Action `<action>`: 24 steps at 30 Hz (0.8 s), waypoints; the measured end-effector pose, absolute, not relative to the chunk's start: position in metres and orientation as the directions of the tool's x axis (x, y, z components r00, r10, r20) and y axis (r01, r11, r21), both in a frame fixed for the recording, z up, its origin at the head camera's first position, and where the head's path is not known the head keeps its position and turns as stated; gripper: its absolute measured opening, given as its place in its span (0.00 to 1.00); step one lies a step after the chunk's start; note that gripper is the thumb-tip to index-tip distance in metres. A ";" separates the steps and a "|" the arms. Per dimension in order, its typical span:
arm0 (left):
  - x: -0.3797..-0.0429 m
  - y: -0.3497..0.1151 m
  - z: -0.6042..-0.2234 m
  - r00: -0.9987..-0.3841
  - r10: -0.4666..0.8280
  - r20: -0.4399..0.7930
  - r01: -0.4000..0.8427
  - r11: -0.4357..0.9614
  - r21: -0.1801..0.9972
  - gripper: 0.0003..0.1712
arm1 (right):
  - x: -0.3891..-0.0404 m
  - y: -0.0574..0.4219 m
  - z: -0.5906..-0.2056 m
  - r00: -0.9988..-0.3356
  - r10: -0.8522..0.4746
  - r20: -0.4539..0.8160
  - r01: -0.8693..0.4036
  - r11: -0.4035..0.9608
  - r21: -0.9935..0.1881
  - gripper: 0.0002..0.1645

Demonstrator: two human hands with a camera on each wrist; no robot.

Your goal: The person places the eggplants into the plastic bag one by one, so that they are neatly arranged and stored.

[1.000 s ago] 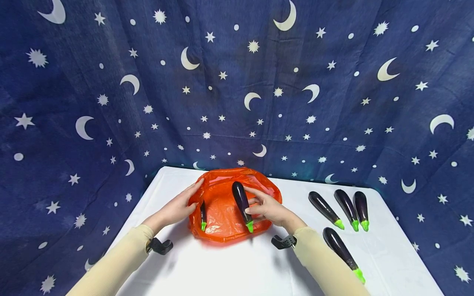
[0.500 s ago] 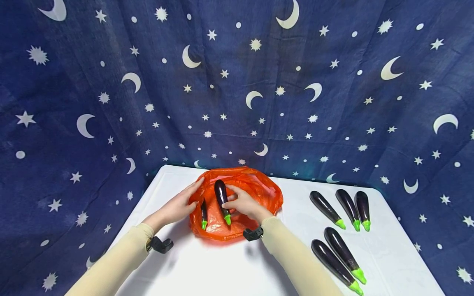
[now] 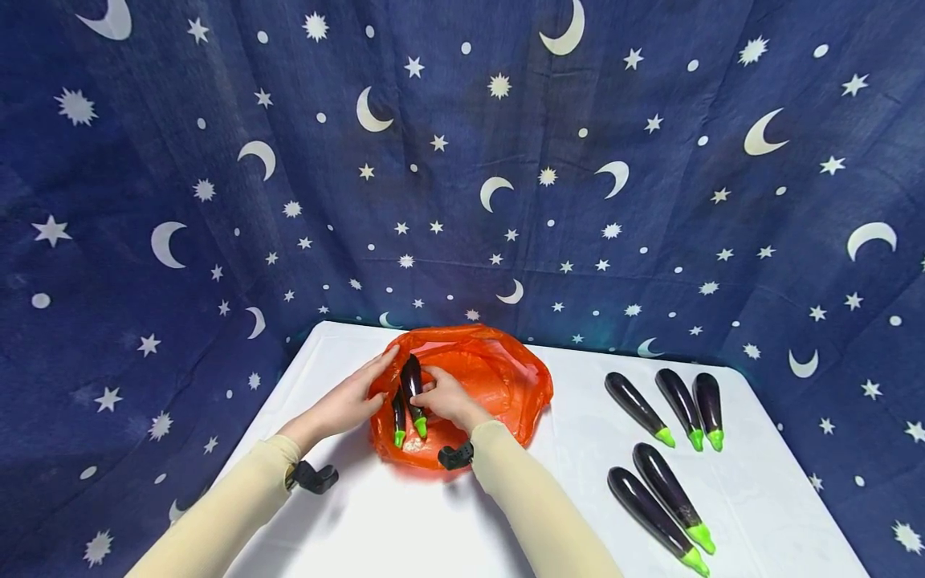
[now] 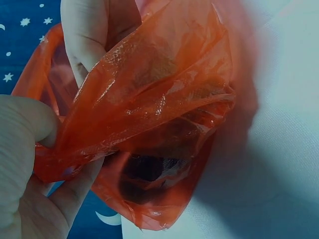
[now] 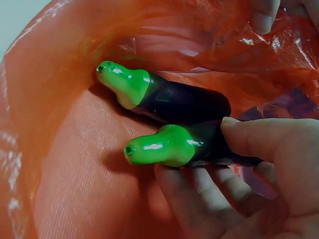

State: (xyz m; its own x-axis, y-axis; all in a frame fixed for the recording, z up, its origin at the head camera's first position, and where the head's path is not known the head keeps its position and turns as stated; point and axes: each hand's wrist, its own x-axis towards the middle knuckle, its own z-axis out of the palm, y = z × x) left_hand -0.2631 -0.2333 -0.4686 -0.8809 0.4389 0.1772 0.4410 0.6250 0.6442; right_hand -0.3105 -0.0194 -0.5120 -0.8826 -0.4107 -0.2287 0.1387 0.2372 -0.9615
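An orange-red plastic bag (image 3: 499,389) sits with its mouth spread wide on the table. At its left rim, my left hand (image 3: 347,405) pinches the film between thumb and fingers, as the left wrist view shows. Inside the bag my right hand (image 3: 450,400) grips a dark purple eggplant (image 5: 172,145) with a bright green stem end, thumb on top and fingers underneath. Beside it, along the left wall of the bag, lies another eggplant (image 5: 184,102), its stem pointing the same way. The bag film blurs the contents in the left wrist view.
On the right of the white table (image 3: 560,482) lie several more eggplants: a group toward the back, including one eggplant (image 3: 639,408), and two nearer, including another eggplant (image 3: 650,514). A dark blue curtain (image 3: 462,177) with moons and stars hangs behind.
My right hand has carried its eggplant leftward and down into the bag, alongside the other one. The left hand has stayed at the rim. The right arm no longer covers the nearest eggplant.
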 end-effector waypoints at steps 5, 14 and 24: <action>-0.263 -0.234 -0.468 -0.881 0.439 0.173 0.440 0.629 0.641 0.48 | -0.310 -0.025 -0.512 -0.877 -0.411 -0.248 0.144 0.268 -0.953 0.42; -0.260 -0.235 -0.471 -0.882 0.433 0.187 0.444 0.625 0.642 0.49 | -0.302 -0.034 -0.514 -0.897 -0.363 -0.252 0.125 0.338 -0.933 0.37; -0.261 -0.237 -0.472 -0.879 0.428 0.211 0.457 0.625 0.633 0.49 | -0.305 -0.038 -0.523 -0.909 -0.354 -0.222 0.069 0.397 -0.915 0.32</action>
